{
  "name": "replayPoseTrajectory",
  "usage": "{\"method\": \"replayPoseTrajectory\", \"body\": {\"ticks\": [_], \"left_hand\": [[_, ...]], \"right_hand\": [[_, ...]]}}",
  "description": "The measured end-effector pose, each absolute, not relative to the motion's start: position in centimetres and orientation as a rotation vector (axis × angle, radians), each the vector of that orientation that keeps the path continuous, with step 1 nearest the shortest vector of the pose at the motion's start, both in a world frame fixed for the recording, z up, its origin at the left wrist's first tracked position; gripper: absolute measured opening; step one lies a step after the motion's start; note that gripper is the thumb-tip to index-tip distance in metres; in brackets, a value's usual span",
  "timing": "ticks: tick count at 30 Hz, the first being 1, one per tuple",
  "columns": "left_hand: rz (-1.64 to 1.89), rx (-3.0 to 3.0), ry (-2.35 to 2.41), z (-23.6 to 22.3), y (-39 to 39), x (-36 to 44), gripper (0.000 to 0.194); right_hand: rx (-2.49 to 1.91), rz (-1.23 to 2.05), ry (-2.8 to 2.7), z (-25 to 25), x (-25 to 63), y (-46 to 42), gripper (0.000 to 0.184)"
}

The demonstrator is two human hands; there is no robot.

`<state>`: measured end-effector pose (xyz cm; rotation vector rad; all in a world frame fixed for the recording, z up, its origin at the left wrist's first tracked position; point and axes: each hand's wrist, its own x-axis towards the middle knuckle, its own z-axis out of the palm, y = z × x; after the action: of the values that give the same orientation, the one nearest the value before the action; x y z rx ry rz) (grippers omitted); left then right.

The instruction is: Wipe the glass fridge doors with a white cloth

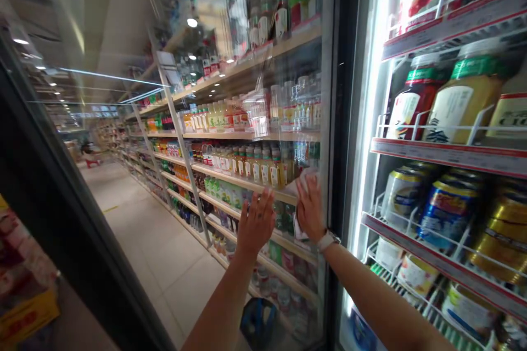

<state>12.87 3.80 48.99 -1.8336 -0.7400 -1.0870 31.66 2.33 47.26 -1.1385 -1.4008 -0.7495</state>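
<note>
In the head view, the glass door [290, 115] of an upright drinks fridge stands open in front of me. My left hand [257, 219] lies against the glass with its fingers stretched out and nothing in it. To its right, my right hand [309, 208] presses a crumpled, whitish cloth [307, 174] to the pane, close to the dark door frame [341, 93]. The cloth is blurred and partly covered by the fingers. A pale band [328, 240] circles my right wrist.
On the right are lit fridge shelves [448, 153] with juice bottles [455, 98] and cans [448, 208] behind wire rails. Store shelves of bottles [255, 167] show through the glass. A tiled aisle [181, 279] runs away at left, past a dark frame edge [82, 219].
</note>
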Motion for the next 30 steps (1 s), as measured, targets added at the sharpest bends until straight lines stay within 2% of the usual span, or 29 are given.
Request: {"method": "replayPoseTrajectory", "body": {"ticks": [5, 7, 10, 15, 17, 19, 22, 25, 30], "left_hand": [[-1.084, -1.800, -0.731, 49.0, 3.6, 12.7, 0.069], [-1.075, -1.808, -0.742, 48.8, 3.7, 12.7, 0.068], [-1.048, -1.833, -0.766, 48.7, 3.7, 12.8, 0.067], [-0.936, -2.071, -0.737, 50.6, 2.3, 11.2, 0.062], [-0.906, -2.149, -0.657, 51.9, 1.5, 8.9, 0.063], [-1.006, -2.057, -0.678, 53.0, 0.9, 5.7, 0.064], [-1.168, -1.789, -0.908, 53.4, 0.6, 0.8, 0.066], [-1.132, -1.705, -0.942, 52.5, 0.6, -1.9, 0.067], [-1.112, -1.659, -0.908, 51.4, 0.0, -2.1, 0.069]], "right_hand": [[-1.035, -0.811, -1.691, 34.1, 29.4, 1.6, 0.072], [-1.069, -0.786, -1.745, 31.2, 29.0, 1.3, 0.071], [-1.080, -0.763, -1.767, 32.7, 28.7, 1.1, 0.068], [-0.971, -0.698, -1.878, 45.7, 28.7, 1.8, 0.049], [-0.954, -0.672, -1.892, 50.2, 28.4, 2.4, 0.049], [-0.935, -0.688, -1.870, 52.5, 27.6, 2.7, 0.052], [-0.902, -0.795, -1.860, 51.3, 25.6, 2.4, 0.055], [-0.804, -0.910, -1.960, 46.1, 23.3, 1.2, 0.053], [-0.635, -0.967, -2.127, 37.3, 21.4, -1.6, 0.048]]}}
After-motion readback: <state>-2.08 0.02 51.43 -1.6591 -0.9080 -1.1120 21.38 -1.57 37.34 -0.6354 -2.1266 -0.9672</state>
